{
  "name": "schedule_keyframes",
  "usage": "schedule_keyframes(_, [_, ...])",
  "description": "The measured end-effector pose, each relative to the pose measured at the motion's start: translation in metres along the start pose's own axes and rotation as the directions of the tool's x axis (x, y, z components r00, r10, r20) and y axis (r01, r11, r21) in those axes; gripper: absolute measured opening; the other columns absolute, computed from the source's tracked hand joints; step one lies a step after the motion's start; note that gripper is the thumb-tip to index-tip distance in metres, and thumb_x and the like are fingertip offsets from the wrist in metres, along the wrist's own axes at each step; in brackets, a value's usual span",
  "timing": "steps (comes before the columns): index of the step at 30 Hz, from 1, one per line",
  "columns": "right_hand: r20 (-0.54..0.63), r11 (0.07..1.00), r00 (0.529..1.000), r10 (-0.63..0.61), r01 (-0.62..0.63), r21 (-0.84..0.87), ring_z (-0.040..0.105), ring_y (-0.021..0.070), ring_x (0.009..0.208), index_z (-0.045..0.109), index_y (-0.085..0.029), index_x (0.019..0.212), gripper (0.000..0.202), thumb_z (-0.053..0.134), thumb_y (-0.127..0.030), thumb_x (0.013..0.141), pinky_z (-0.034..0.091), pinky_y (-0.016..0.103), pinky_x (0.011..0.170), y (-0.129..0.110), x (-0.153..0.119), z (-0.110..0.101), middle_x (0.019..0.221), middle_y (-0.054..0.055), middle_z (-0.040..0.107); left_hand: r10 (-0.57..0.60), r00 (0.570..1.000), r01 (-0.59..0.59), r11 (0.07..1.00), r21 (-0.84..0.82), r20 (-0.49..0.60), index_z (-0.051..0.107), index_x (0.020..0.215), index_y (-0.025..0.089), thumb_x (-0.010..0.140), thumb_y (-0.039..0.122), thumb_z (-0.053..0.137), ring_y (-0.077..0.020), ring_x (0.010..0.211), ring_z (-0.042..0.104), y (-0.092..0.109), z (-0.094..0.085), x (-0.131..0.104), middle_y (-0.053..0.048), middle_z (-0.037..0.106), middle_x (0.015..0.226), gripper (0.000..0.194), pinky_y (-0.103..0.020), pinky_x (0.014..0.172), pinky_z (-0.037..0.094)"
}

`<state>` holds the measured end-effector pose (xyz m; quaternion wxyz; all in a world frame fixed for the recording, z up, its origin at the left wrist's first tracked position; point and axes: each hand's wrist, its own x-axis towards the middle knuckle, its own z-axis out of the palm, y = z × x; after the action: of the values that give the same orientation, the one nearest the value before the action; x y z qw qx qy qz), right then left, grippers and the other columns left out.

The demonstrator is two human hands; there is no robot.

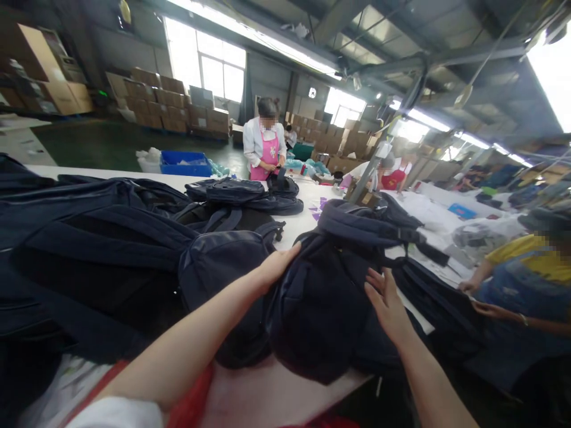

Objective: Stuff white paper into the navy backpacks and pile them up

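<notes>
A dark navy backpack stands on the white table directly in front of me, its padded shoulder straps and a buckle uppermost. My left hand grips its upper left edge, with the fingertips partly hidden against the fabric. On the other side, my right hand is open, fingers apart, beside the bag's right face; whether it touches the fabric I cannot tell. Another navy backpack lies just left of my left hand, partly behind my forearm.
More navy backpacks are heaped along the left. Across the white table, a person in a pink apron handles a dark bag. At right, a person in a yellow top touches another backpack. A blue bin stands beyond.
</notes>
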<state>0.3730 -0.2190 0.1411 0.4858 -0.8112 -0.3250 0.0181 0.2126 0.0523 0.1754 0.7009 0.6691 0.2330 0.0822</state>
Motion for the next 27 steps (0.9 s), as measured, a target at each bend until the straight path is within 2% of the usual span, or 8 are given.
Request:
schedule_keyframes(3, [0.042,0.977,0.995,0.092,-0.099,0.187,0.052,0.0269,0.127,0.017,-0.028,0.153,0.088,0.057,-0.065,0.083,0.052,0.043,0.098,0.001,0.017,0.003,0.146,0.014,0.046,-0.003,0.999,0.005,0.999,-0.044,0.040,0.073,0.099,0.011,0.076,0.082,0.045,-0.0272,0.089,0.069,-0.045,0.008,-0.014,-0.012,0.076,0.094,0.080,-0.035,0.079,0.053])
schedule_keyframes(5, [0.125,0.932,0.959,0.255,-0.278,0.231,0.055,0.0272,0.124,0.031,-0.025,0.148,0.080,0.055,-0.066,0.083,0.054,0.041,0.095,0.007,0.025,0.014,0.141,0.014,0.051,0.014,1.000,-0.015,0.992,0.125,0.006,0.073,0.092,0.011,0.074,0.077,0.053,-0.0268,0.083,0.068,-0.077,0.011,-0.021,-0.010,0.075,0.088,0.071,-0.034,0.075,0.051])
schedule_keyframes(8, [0.233,0.849,0.862,0.450,-0.494,0.187,0.063,0.0288,0.111,0.057,-0.017,0.126,0.063,0.051,-0.064,0.086,0.057,0.040,0.087,0.023,0.029,0.033,0.126,0.017,0.062,-0.003,0.999,0.020,0.930,0.366,-0.045,0.073,0.081,0.013,0.069,0.068,0.064,-0.0272,0.080,0.066,-0.121,0.007,-0.030,-0.007,0.073,0.080,0.057,-0.033,0.072,0.048])
schedule_keyframes(13, [0.341,0.830,0.807,0.482,-0.545,0.120,0.064,0.0233,0.107,0.067,-0.018,0.103,0.038,0.058,-0.052,0.087,0.057,0.031,0.081,0.046,0.007,0.056,0.117,0.014,0.068,-0.076,0.982,0.121,0.954,0.275,-0.172,0.071,0.081,0.014,0.077,0.071,0.051,-0.0269,0.081,0.065,-0.170,-0.009,-0.053,-0.006,0.072,0.080,0.060,-0.032,0.070,0.047])
schedule_keyframes(17, [0.471,0.819,0.749,0.465,-0.567,0.094,0.069,0.0223,0.090,0.067,-0.016,0.100,0.043,0.064,-0.056,0.083,0.058,0.030,0.070,0.037,-0.029,0.083,0.099,0.013,0.072,-0.028,0.979,0.075,0.971,0.227,-0.204,0.064,0.072,0.016,0.085,0.071,0.037,-0.0222,0.072,0.059,-0.180,0.000,-0.075,-0.003,0.066,0.071,0.063,-0.030,0.067,0.044])
schedule_keyframes(21, [0.534,0.823,0.745,0.401,-0.549,0.148,0.070,0.0224,0.084,0.064,-0.017,0.105,0.052,0.073,-0.058,0.075,0.058,0.030,0.066,0.020,-0.057,0.115,0.095,0.011,0.072,0.051,0.972,0.003,0.973,0.231,-0.231,0.056,0.063,0.017,0.087,0.071,0.031,-0.0180,0.065,0.053,-0.176,0.019,-0.083,-0.001,0.057,0.063,0.065,-0.029,0.065,0.041])
schedule_keyframes(24, [0.502,0.810,0.765,0.404,-0.554,0.193,0.070,0.0236,0.083,0.064,-0.017,0.107,0.056,0.066,-0.064,0.077,0.058,0.035,0.070,0.030,-0.063,0.121,0.093,0.011,0.072,0.023,0.972,0.010,0.990,0.141,-0.235,0.056,0.060,0.016,0.080,0.076,0.043,-0.0156,0.059,0.051,-0.168,0.017,-0.082,0.000,0.054,0.057,0.064,-0.027,0.060,0.041])
schedule_keyframes(27, [0.360,0.779,0.790,0.496,-0.588,0.218,0.066,0.0277,0.100,0.064,-0.016,0.108,0.060,0.060,-0.067,0.078,0.053,0.041,0.089,0.063,-0.063,0.106,0.105,0.015,0.070,-0.109,0.976,0.089,0.990,-0.111,-0.189,0.061,0.063,0.015,0.070,0.075,0.061,-0.0141,0.051,0.052,-0.151,-0.002,-0.086,0.000,0.058,0.054,0.061,-0.025,0.052,0.042])
